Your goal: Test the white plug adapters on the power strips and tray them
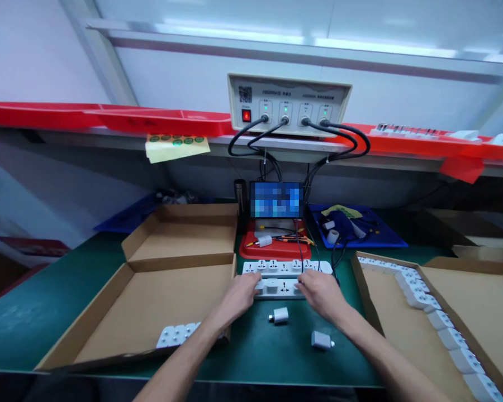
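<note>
Two white power strips lie one behind the other on the green table, the far strip and the near strip. At the near strip's left end, my left hand is closed on a small white charger, mostly covered by the fingers. A second white charger sits in the strip beside it. Toward the right end, my right hand pinches another white charger, also largely hidden. In front of the strips lie a loose charger and a second loose charger.
On the left stands an open cardboard box with several white chargers; another box on the right holds a row of them. Behind are a red tray, a small screen, a blue tray and a cabled tester above.
</note>
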{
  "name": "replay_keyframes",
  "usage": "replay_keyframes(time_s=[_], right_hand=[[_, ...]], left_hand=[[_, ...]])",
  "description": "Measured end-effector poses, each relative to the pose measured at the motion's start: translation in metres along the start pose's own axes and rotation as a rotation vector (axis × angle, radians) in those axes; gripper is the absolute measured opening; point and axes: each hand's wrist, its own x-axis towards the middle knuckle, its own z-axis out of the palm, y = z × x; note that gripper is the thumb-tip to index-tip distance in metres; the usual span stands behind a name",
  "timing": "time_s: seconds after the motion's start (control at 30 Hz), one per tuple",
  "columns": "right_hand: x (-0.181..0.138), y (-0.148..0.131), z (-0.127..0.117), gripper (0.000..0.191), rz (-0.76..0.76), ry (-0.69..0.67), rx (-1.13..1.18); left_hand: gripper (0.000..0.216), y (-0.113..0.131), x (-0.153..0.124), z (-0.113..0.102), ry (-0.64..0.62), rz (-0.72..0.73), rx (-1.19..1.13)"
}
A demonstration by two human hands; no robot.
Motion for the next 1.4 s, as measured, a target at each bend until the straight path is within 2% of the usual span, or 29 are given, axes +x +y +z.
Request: replay_keyframes(time_s=[0.07,0.17,0.27,0.33,0.4,0.47,0.57,0.67,0.73,0.8,0.93,1.03,1.13,1.23,1.3,1.4], right_hand=[[0.017,-0.030,0.010,0.018,-0.063,-0.096,-0.049],[0.044,-0.058,0.025,0.026,-0.091,-0.183,-0.069],[0.061,-0.065,0.027,0.022,-0.086,-0.248,-0.016],[0.064,-0.063,0.017,0.020,-0.056,-0.208,0.074],[0.061,-0.063,0.002,0.025,-0.038,-0.084,0.247],[0.056,-0.066,-0.011,0.027,-0.060,0.027,0.500],[0.048,-0.074,-0.017,0.025,-0.080,0.094,0.856],[0.039,-0.079,-0.008,0.036,0.034,0.095,1.084],[0.029,-0.073,-0.004,0.044,0.083,0.038,1.138],[0.014,-0.059,-0.003,0.044,0.048,-0.014,1.011],[-0.029,-0.020,0.001,0.028,-0.110,-0.112,0.429],[-0.061,-0.001,0.020,0.015,-0.155,-0.203,0.098],[-0.079,0.005,0.041,0.020,-0.168,-0.242,-0.036],[-0.077,0.006,0.044,0.020,-0.171,-0.278,-0.001],[-0.067,0.004,0.035,0.021,-0.156,-0.272,0.073],[-0.041,-0.006,0.016,0.031,-0.126,-0.177,0.173]], left_hand=[[0.024,-0.001,0.001,-0.004,0.077,0.025,-0.060],[0.027,-0.005,0.000,-0.016,0.277,0.075,-0.212],[0.027,-0.016,-0.005,-0.026,0.449,0.084,-0.446],[0.033,-0.025,-0.011,-0.026,0.525,0.022,-0.614],[0.043,-0.027,-0.016,-0.021,0.555,-0.060,-0.792],[0.052,-0.019,-0.022,-0.010,0.548,-0.131,-0.987],[0.058,0.013,-0.030,0.007,0.549,-0.192,-1.235],[0.058,0.043,-0.038,0.018,0.488,-0.127,-1.331],[0.060,0.047,-0.045,0.017,0.418,-0.091,-1.284],[0.056,0.035,-0.053,0.007,0.428,-0.107,-1.100],[0.023,-0.016,-0.072,-0.025,0.534,-0.233,-0.437],[0.014,-0.049,-0.078,-0.035,0.391,-0.365,-0.128],[0.028,-0.066,-0.080,-0.027,0.154,-0.320,-0.118],[0.051,-0.074,-0.082,-0.020,0.004,-0.240,-0.245],[0.057,-0.074,-0.082,-0.021,-0.011,-0.252,-0.271],[0.054,-0.059,-0.077,-0.021,0.141,-0.300,-0.091]])
